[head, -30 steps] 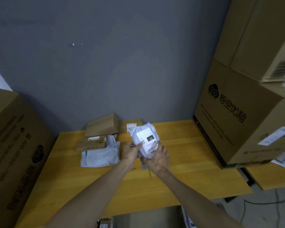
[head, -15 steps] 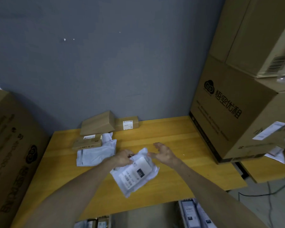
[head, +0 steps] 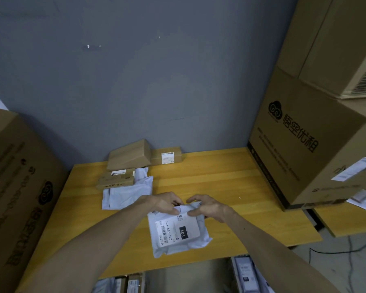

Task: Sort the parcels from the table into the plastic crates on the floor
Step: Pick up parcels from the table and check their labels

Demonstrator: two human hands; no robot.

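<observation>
A white poly-bag parcel (head: 178, 233) with a shipping label reading 231 hangs over the front of the wooden table (head: 220, 182). My left hand (head: 167, 203) pinches its upper left edge and my right hand (head: 207, 207) pinches its upper right edge. Farther back on the table lie another white bag parcel (head: 125, 193), a flat brown box (head: 116, 179), a larger tilted brown box (head: 129, 157) and a small labelled brown box (head: 167, 155). Below the table's front edge I see parcels in crates at the bottom left (head: 123, 283) and bottom right (head: 245, 273).
A big printed cardboard box (head: 304, 149) stands at the table's right end with more boxes stacked on it. Another large cardboard box (head: 15, 197) stands left of the table. A grey wall is behind. A cable lies on the floor at the right (head: 336, 250).
The white parcel came down from being held upright in both hands, passed to the left hand alone, and is now held flat by both hands at its top edge, label up.
</observation>
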